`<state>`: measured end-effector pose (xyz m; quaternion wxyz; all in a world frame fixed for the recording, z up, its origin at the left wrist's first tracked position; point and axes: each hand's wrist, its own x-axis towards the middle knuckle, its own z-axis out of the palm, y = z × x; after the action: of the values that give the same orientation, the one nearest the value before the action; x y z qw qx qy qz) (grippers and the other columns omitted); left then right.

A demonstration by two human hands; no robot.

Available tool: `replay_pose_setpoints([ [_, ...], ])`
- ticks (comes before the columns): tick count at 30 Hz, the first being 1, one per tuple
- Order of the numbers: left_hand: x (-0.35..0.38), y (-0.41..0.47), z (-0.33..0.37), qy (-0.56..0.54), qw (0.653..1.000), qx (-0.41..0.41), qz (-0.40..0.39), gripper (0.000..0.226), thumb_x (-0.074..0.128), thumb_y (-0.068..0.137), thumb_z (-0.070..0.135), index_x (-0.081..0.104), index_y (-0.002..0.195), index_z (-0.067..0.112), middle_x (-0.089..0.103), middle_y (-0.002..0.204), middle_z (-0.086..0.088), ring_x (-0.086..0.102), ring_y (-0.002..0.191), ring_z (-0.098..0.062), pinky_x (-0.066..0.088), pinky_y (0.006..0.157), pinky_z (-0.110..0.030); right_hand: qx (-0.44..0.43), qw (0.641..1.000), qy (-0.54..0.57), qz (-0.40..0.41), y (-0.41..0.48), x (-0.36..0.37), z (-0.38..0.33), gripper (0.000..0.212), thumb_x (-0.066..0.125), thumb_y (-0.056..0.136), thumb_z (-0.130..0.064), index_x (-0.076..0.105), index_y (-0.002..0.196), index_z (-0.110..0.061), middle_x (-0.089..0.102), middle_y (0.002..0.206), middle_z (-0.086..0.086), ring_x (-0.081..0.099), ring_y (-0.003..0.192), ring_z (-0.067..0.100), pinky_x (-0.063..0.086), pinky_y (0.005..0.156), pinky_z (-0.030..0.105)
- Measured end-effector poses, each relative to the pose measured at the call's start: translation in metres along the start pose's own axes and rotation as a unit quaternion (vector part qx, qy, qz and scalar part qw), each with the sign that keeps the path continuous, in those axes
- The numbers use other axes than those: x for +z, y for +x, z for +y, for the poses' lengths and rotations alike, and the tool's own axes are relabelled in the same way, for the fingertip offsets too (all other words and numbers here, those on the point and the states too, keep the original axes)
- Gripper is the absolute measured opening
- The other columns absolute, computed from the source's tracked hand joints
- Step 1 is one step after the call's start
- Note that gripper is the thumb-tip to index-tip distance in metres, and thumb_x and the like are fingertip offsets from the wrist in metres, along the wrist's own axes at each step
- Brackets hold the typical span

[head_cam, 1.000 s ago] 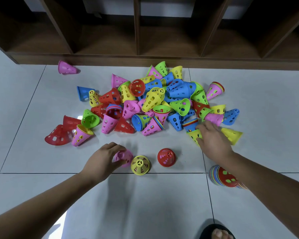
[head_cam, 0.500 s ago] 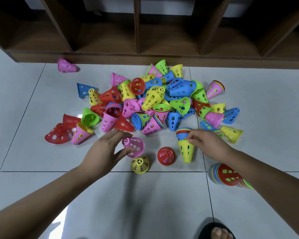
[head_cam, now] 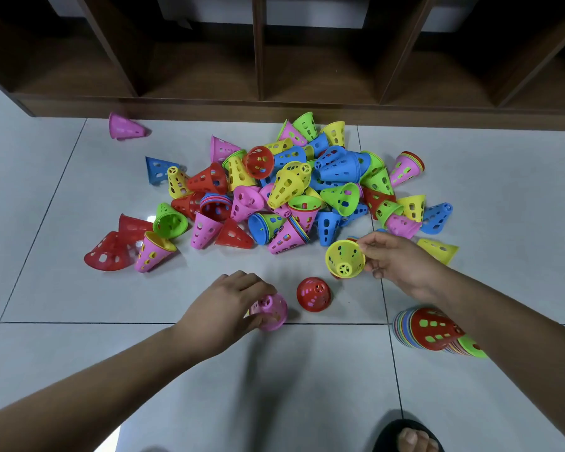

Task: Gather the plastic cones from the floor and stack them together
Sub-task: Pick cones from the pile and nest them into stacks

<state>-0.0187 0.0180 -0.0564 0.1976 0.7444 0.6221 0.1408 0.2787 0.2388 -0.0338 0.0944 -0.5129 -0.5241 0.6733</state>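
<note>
Gathering is well underway. The left hand (head_cam: 229, 301) is curling round a pink cone (head_cam: 269, 313) standing on the near floor (head_cam: 307, 386), and the right hand (head_cam: 395, 259) is pinching the rim of a lifted yellow cone (head_cam: 344, 259), its wide mouth facing the camera. A red cone (head_cam: 313, 294) is standing between them, with the loose pile (head_cam: 291, 190) lying beyond. Next, one held cone probably needs lining up, mouth over tip, with another. The finished stack (head_cam: 431, 332), lying near right, is partly hiding under the right forearm (head_cam: 503, 321). Whatever is nesting behind the yellow cone is hard to make out.
</note>
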Motion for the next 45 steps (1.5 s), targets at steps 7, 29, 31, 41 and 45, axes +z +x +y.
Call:
replay_pose_setpoints([
  [7,0.017,0.003,-0.007,0.013,0.997,-0.034,-0.063,0.042,0.072,0.094,0.042,0.062,0.133,0.031,0.064,0.118,0.007,0.063,0.103,-0.02,0.052,0.082,-0.032,0.071,0.989,0.11,-0.069,-0.02,0.031,-0.007,0.008,0.058,0.104,-0.01,0.066,0.105,-0.012,0.067,0.085,0.009,0.061,0.069,0.018,0.044,0.059,0.027],
  [29,0.027,0.0,-0.016,-0.024,0.994,-0.085,-0.063,0.066,0.045,0.084,0.075,0.059,0.136,0.036,0.063,0.122,0.01,0.062,0.106,-0.017,0.052,0.083,-0.028,-0.065,0.954,-0.266,0.123,-0.013,0.059,0.035,0.015,0.063,0.095,-0.007,0.068,0.104,-0.019,0.072,0.095,0.001,0.068,0.07,0.015,0.058,0.062,0.031],
  [31,0.028,-0.001,-0.018,-0.024,0.994,-0.083,-0.06,0.058,0.059,0.087,0.069,0.058,0.136,0.037,0.063,0.122,0.01,0.062,0.106,-0.018,0.053,0.083,-0.028,-0.159,0.906,-0.365,0.141,-0.013,0.05,0.037,0.016,0.065,0.094,-0.008,0.069,0.102,-0.022,0.067,0.098,-0.004,0.067,0.082,0.012,0.056,0.073,0.031],
  [41,-0.005,0.013,-0.057,0.004,0.995,-0.1,-0.008,0.061,0.084,0.083,0.026,0.06,0.139,0.027,0.063,0.13,0.002,0.064,0.112,-0.025,0.057,0.085,-0.034,-0.243,0.747,-0.601,0.15,-0.016,0.028,0.052,0.039,0.081,0.078,-0.03,0.068,0.114,-0.022,0.057,0.12,0.002,0.055,0.109,0.028,0.049,0.092,0.043],
  [45,-0.025,0.028,-0.076,0.082,0.986,-0.123,0.082,0.062,0.084,0.079,0.019,0.06,0.137,0.02,0.058,0.13,-0.003,0.058,0.112,-0.031,0.054,0.088,-0.042,-0.197,0.696,-0.681,0.112,-0.01,0.019,0.058,0.065,0.089,0.059,-0.035,0.068,0.119,-0.022,0.059,0.132,0.007,0.056,0.118,0.032,0.046,0.093,0.044],
])
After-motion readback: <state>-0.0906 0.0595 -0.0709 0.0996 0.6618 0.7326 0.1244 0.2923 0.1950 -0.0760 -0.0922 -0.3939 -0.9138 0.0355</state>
